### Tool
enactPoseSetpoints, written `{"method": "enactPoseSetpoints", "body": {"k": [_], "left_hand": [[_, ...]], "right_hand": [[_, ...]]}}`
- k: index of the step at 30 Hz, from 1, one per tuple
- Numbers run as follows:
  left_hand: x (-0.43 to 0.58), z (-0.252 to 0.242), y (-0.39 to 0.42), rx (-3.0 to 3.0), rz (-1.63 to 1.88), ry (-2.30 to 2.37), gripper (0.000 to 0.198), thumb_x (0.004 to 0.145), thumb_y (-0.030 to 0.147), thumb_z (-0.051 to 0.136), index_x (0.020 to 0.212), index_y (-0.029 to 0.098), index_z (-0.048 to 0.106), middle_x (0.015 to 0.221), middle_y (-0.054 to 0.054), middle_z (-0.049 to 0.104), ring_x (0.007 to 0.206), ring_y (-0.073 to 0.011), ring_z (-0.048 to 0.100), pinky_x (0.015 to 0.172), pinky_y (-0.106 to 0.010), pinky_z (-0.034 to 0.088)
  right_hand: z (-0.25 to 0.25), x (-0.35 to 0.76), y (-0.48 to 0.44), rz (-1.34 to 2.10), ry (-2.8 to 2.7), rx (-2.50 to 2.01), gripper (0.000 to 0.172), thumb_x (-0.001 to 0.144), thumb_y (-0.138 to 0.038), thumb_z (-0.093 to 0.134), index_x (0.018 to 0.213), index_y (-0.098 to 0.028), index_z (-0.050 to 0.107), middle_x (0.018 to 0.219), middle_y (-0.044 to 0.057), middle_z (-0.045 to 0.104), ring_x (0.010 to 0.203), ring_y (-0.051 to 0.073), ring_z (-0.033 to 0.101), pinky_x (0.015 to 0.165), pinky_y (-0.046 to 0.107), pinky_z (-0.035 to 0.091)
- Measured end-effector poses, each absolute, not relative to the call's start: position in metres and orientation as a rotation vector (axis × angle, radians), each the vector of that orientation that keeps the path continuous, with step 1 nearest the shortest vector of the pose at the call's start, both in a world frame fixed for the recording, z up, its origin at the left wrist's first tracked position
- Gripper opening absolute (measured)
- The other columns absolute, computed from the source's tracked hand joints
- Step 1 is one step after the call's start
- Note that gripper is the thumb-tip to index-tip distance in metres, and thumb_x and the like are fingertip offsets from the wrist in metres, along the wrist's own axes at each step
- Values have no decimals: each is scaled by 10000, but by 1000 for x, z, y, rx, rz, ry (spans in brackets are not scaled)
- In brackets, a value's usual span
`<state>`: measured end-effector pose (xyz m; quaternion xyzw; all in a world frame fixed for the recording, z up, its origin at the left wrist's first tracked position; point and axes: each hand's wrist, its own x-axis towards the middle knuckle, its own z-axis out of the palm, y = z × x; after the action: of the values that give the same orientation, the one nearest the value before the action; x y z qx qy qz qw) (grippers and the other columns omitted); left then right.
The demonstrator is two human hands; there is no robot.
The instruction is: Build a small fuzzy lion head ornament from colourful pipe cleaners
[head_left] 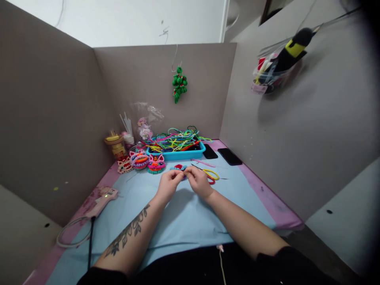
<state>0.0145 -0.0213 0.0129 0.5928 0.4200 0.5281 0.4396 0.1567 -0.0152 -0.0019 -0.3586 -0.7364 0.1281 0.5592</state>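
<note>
My left hand and my right hand meet over the blue cloth, fingertips pinched together and almost touching. Whatever lies between the fingertips is too small and covered to make out. Just behind them sits a small fuzzy piece in blue and red, partly hidden by my fingers, with a bit of purple below it. Scissors with yellow and red handles lie beside my right hand, partly covered by it. To the left stand finished-looking pipe-cleaner animal heads, among them a pink-eared one with a teal base and a purple-and-orange one.
A blue tray of colourful pipe cleaners stands at the back, with two dark phones to its right. A pink glue gun with a cable lies left. Grey partitions enclose the table; a cup of tools hangs right.
</note>
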Motion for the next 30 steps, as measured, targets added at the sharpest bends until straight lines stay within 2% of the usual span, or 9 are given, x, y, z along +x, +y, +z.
{"method": "enactPoseSetpoints", "body": {"k": [4, 7, 15, 22, 30], "left_hand": [[15, 15, -23, 1494, 1346, 1058, 215, 713, 333, 636, 699, 119, 648, 594, 4, 597, 554, -97, 503, 550, -215, 395], [13, 15, -22, 1537, 1334, 1071, 232, 734, 349, 619, 717, 119, 650, 608, -1, 606, 558, -102, 514, 557, -220, 409], [6, 13, -19, 1911, 1339, 1164, 208, 799, 306, 562, 784, 140, 687, 744, -42, 676, 679, -140, 589, 626, -235, 451], [1, 5, -14, 2389, 1417, 1179, 173, 850, 224, 512, 885, 173, 673, 836, -59, 668, 784, -152, 599, 736, -272, 481], [-2, 5, -14, 2561, 1324, 1182, 194, 869, 201, 468, 921, 178, 653, 826, -55, 626, 742, -140, 584, 678, -250, 478]], "right_hand": [[2, 150, -16, 767, -1524, -822, 147, 825, -303, 506, 756, -179, 546, 658, -7, 546, 609, 125, 495, 574, 238, 398], [4, 148, -15, 972, -1409, -786, 180, 790, -349, 542, 740, -176, 533, 623, -30, 496, 567, 103, 444, 544, 223, 366], [7, 147, -16, 1041, -1360, -798, 232, 747, -390, 583, 711, -167, 533, 606, -38, 462, 548, 87, 404, 525, 217, 328], [-3, 142, -10, 1276, -1242, -830, 255, 720, -410, 604, 707, -181, 493, 454, -95, 346, 383, 48, 243, 376, 192, 159], [-4, 141, -9, 1408, -1180, -809, 280, 673, -402, 647, 678, -190, 464, 400, -116, 319, 337, 32, 201, 346, 183, 118]]}}
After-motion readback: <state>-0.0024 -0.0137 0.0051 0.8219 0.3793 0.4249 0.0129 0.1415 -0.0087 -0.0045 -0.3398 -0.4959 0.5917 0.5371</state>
